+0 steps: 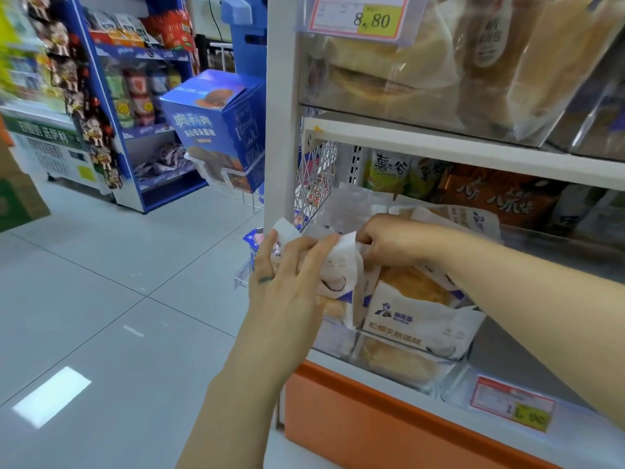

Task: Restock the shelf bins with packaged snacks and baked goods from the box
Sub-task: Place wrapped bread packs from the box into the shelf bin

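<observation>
Step in hand: insertion of one packet into the row at the left end of the clear bin (406,353) on the lower shelf. The left hand (287,275) grips a white cake packet (338,265), fingers curled over its upper face, the packet upright at the bin's left corner and touching the packets already stocked. The right hand (395,242) reaches over the bin's front edge with fingers curled down among the packet tops; whether it pinches one or merely presses the row back cannot be told. In my judgement the next move calls for the right hand to keep a gap open at that left end while the left hand slides its packet down behind the front wall, label outward. The supply box cannot be identified. Writing: the front packet (422,319) carries a figure logo, small Latin lettering that reads roughly "BOSLE", and an orange Chinese line ending 蛋糕. The upper price tag (358,15) reads 8,80; the lower price tag (512,406) is blurred, ending in ".90". Behind the bin, a green bag (389,170) reads 薯之谷. Across the aisle, a blue carton (216,130) reads 奥利奥.
</observation>
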Tool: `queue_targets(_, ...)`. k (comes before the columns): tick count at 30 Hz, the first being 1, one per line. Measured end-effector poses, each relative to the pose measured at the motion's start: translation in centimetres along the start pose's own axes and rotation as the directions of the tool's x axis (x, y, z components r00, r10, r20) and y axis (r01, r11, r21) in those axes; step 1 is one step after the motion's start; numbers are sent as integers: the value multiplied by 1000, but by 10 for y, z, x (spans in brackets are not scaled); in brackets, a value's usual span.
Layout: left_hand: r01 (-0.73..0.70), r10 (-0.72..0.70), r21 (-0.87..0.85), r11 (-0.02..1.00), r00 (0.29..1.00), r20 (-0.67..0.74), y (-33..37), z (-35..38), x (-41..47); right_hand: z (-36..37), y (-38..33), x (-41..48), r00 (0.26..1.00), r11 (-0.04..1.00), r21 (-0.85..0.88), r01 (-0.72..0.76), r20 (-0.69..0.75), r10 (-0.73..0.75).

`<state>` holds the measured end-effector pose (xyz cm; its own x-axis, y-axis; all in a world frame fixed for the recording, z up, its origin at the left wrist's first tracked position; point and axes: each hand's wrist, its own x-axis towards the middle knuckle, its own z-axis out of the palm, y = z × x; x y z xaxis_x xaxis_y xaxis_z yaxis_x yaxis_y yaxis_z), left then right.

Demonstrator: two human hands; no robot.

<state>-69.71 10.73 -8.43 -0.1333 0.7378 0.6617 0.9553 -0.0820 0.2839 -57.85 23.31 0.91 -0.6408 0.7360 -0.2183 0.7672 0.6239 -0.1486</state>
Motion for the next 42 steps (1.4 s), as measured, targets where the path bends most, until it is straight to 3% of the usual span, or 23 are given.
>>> queue_targets(7,32,-32,3,999,999,-41,3,-15,-6,8,4,-22,980,979,76,188,-87,-181)
queue_targets(12,75,-75,29,997,997,-23,8,-7,0,17,3,-12,961,981,61,182,-221,-164)
queue_targets(15,130,-131,14,991,991,39,10,13,11,15,4,3,953,994,26,109,-288,-97)
queue_targets(19,102,-121,131,986,982,145,9,32,14,10,11,14,977,995,62,77,-203,-63)
queue_targets(22,107,-125,114,988,979,159,7,24,13,3,17,0,982,994,-12,106,-156,-107)
queue_targets(26,103,-148,149,983,930,335,2,12,6,10,18,-21,975,981,-69,181,-118,-188)
queue_targets(28,86,-140,162,983,922,360,5,14,5,18,19,-25,965,975,-94,202,-153,-215)
queue_targets(30,84,-143,168,982,916,376,6,20,3,19,26,-34,921,973,-116,201,-317,-228)
queue_targets(33,143,-178,128,982,926,333,9,19,0,18,52,-58,749,996,-75,53,-656,-89)
queue_targets(35,112,-164,172,979,931,325,14,16,3,21,70,-76,701,984,159,-82,-692,170)
queue_targets(37,42,-118,221,974,932,343,20,15,9,26,82,-88,772,904,395,-161,-520,365)
queue_targets(39,7,-88,204,979,917,389,22,17,18,31,86,-96,853,838,509,-198,-331,403)
queue_targets(40,-4,-86,206,979,900,427,21,17,24,33,87,-99,868,822,543,-169,-313,386)
queue_targets(42,-70,-67,255,964,869,490,20,13,34,32,83,-105,850,838,543,-58,-413,327)
